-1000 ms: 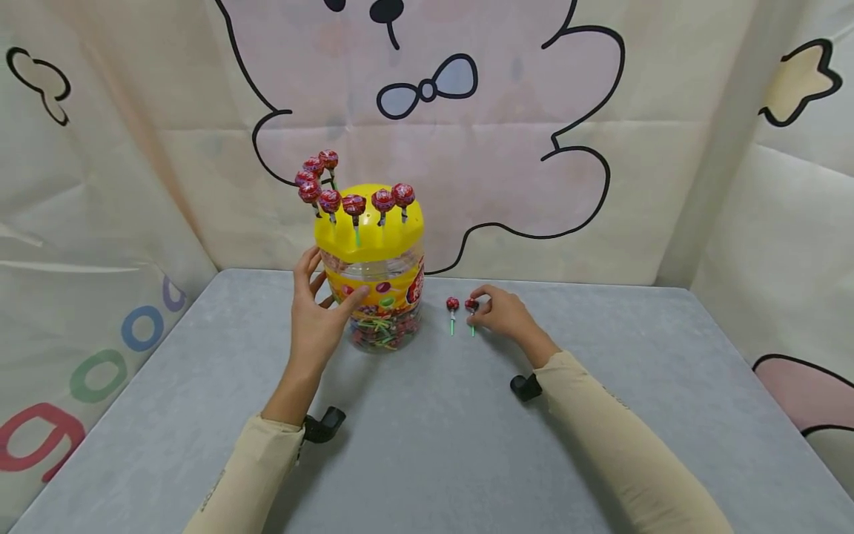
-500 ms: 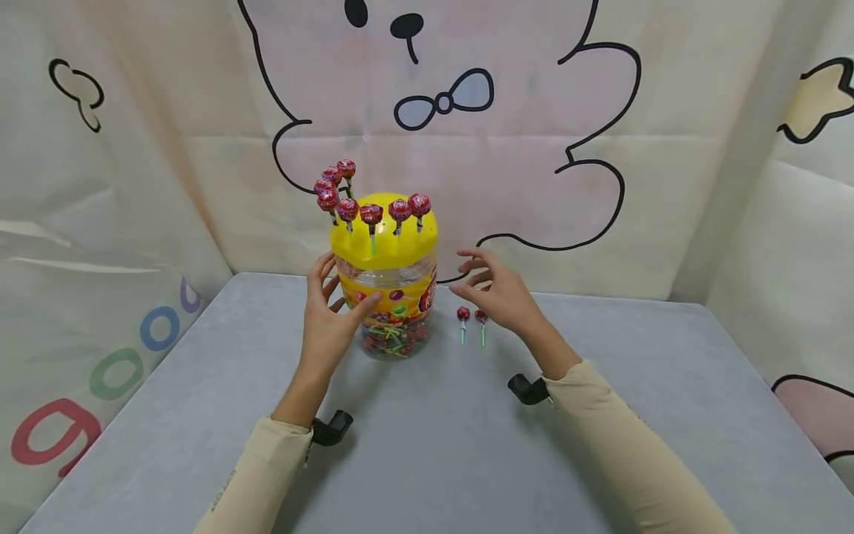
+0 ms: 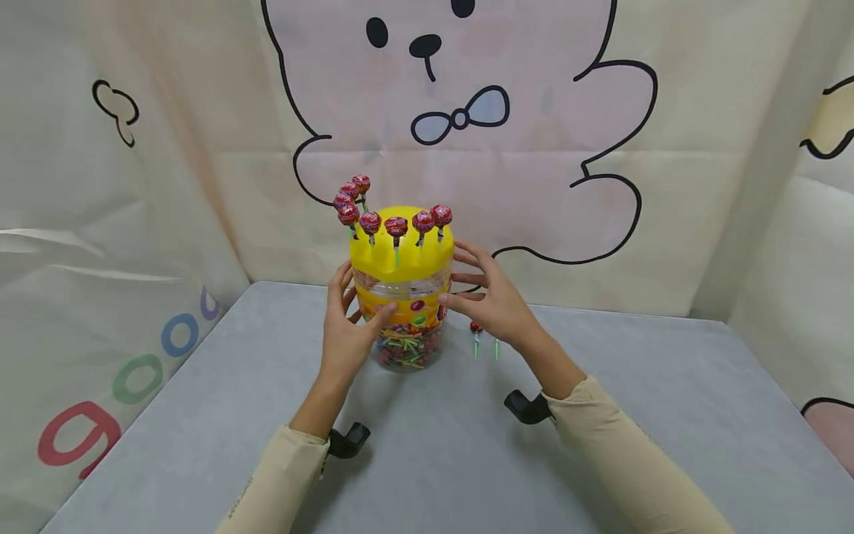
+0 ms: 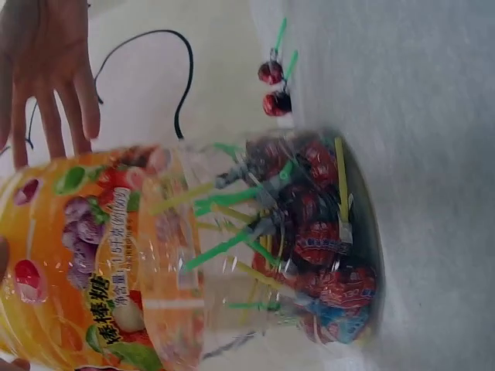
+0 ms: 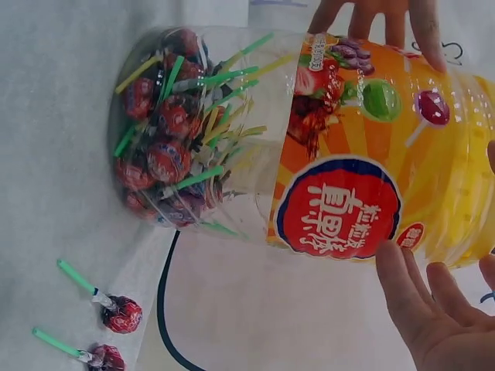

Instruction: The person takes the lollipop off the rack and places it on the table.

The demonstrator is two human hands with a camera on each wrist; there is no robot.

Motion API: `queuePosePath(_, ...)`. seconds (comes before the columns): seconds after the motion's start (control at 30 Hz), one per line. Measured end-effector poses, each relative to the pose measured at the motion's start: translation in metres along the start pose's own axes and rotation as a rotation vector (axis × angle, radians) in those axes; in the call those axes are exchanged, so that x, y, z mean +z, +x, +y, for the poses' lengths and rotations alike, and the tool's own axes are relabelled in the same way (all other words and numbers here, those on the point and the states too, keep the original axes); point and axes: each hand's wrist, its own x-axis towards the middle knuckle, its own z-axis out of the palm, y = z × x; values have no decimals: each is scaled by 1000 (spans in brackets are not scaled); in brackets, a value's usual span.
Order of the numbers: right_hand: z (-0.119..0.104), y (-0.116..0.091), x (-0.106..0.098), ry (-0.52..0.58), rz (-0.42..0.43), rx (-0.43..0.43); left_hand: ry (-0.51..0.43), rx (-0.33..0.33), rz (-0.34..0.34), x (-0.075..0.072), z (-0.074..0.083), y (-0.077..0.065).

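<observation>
A clear plastic candy jar (image 3: 418, 288) with a yellow lid (image 3: 400, 268) stands upright on the table, lollipops visible inside its lower half. Several red-wrapped lollipops (image 3: 396, 226) stick up in a curve from the lid. My left hand (image 3: 348, 343) holds the jar's left side, thumb across the front label and fingers toward the back. On the other side my right hand (image 3: 499, 305) is spread with fairly straight fingers, its thumb at the label's edge; whether it presses the jar cannot be told. Two loose lollipops (image 5: 122, 314) lie beside the jar, partly covered by my right hand in the head view.
The jar stands toward the back of the grey table (image 3: 440, 460). A cloth backdrop (image 3: 694, 222) with a cartoon bear rises behind the table, and cloth also hangs at both sides. Black wrist cameras (image 3: 527, 406) jut inward from both sleeves.
My right hand has left the loose lollipop it was touching and moved up and left to the jar's right side. My left hand stays on the jar. The head view has shifted.
</observation>
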Motion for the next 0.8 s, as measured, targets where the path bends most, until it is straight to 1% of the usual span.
queuePosePath(0.13, 1, 6, 0, 4, 2, -17, 42, 29, 90, 5, 7, -4)
queuePosePath(0.2, 3, 8, -1, 11, -7, -18, 63, 25, 115, 5, 9, -5)
queuePosePath(0.27, 5, 10, -2, 17, -19, -12, 80, 15, 118, 5, 10, -5)
queuePosePath(0.37, 6, 11, -5, 5, -47, -21, 120, 9, 90, -1, 12, -3)
queuePosePath(0.43, 5, 11, -9, -34, -62, -28, 136, -2, 63, -7, 12, -1)
queuePosePath(0.53, -2, 14, -15, -116, -31, -66, 138, -23, 26, -16, 11, 3)
queuePosePath(0.6, -11, 15, -17, -163, 22, -121, 120, -35, 1, -19, 10, 5)
queuePosePath(0.7, -24, 19, -18, -197, 93, -230, 98, -27, -26, -17, 8, 7)
queuePosePath(0.8, -33, 22, -17, -228, 116, -305, 88, -8, -43, -13, 5, 8)
